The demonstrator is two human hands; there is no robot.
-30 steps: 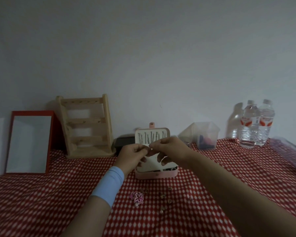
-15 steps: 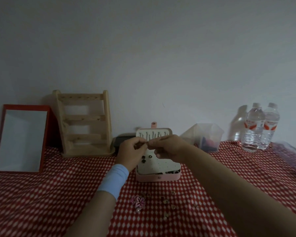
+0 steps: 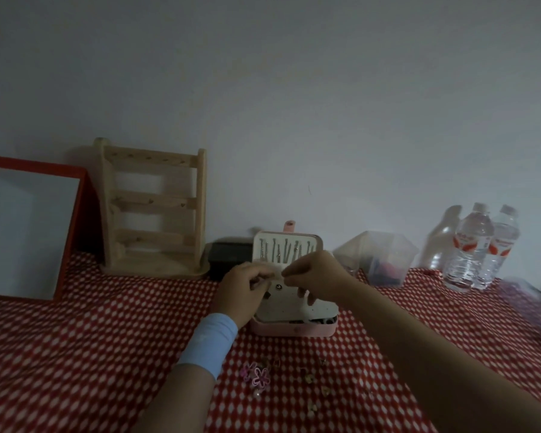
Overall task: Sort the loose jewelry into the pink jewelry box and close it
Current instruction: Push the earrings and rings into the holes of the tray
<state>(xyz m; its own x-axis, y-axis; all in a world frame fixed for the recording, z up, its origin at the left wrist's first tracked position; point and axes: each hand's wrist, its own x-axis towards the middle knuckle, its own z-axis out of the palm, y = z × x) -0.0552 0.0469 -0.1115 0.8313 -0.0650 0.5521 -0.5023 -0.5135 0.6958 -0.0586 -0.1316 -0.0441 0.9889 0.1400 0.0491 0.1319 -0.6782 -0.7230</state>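
The pink jewelry box stands open in the middle of the table, its lid upright with several necklaces hanging inside and a white perforated earring panel leaning over the base. My left hand and my right hand meet just above that panel, fingertips pinched together on something too small to make out. Loose jewelry lies on the cloth in front of the box: pink flower pieces and several small earrings.
A wooden jewelry stand and a red-framed mirror lean at the back left. A black box sits behind my left hand. A clear plastic container and two water bottles stand at the right.
My view has tilted and shifted a little. Both hands stay pinched together over the earring panel, working the small piece; they have hardly moved relative to the box.
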